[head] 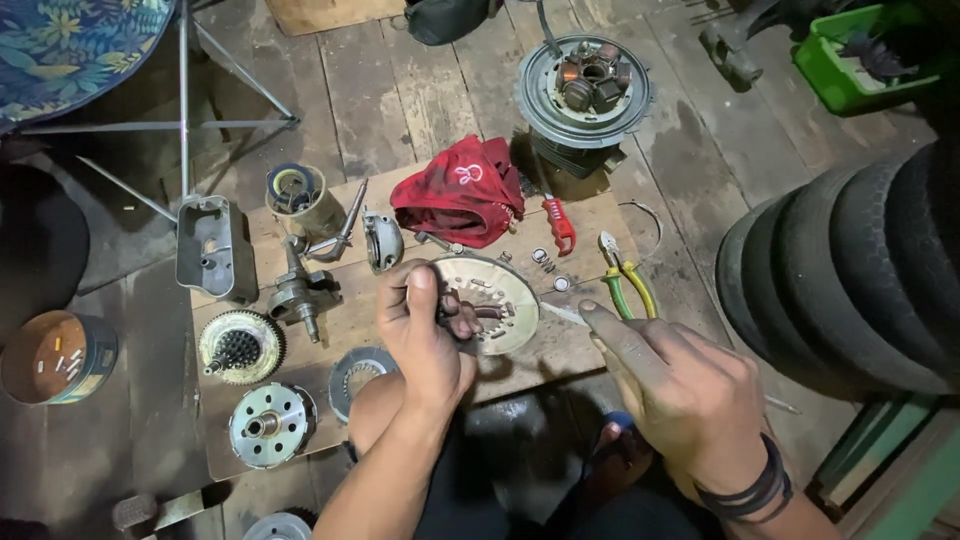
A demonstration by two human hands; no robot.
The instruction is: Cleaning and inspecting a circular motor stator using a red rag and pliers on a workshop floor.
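My left hand [425, 330] grips a round metal clutch plate [500, 292] by its near-left edge, fingers curled over its centre, above a wooden board [300, 420]. My right hand [680, 385] hovers just right of the plate with its forefinger stretched out; a thin pale rod [562, 314] runs from that fingertip toward the plate, and whether the hand holds it I cannot tell. Small springs [541, 259] lie just beyond the plate.
On the board lie a crankshaft [297, 290], a toothed clutch basket [240, 346], a hub [268, 424], a ring disc [355, 375], a red rag [462, 190], red-handled pliers [558, 225] and green-yellow pliers [625, 280]. Stator assembly [585, 90] behind; stacked tyres [850, 270] right; tin [55, 357] left.
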